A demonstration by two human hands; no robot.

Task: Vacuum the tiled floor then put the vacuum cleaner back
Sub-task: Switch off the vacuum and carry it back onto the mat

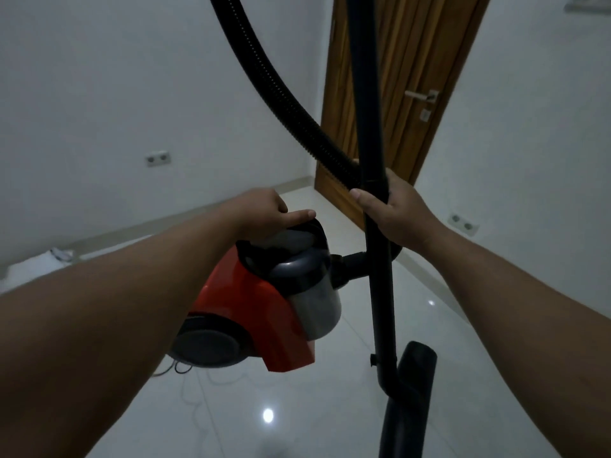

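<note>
A glossy white tiled floor (pixel 297 408) lies open ahead, bounded by white walls and a wooden door (pixel 403 77). A red and grey canister vacuum cleaner (pixel 258 309) hangs lifted above it, likely weighty, best carried by its top handle, which the left hand (pixel 264 211) grips. The right hand (pixel 393 214) wraps the stiff black wand (pixel 380 276); the ribbed hose (pixel 281 94) loops overhead, flexible.
</note>
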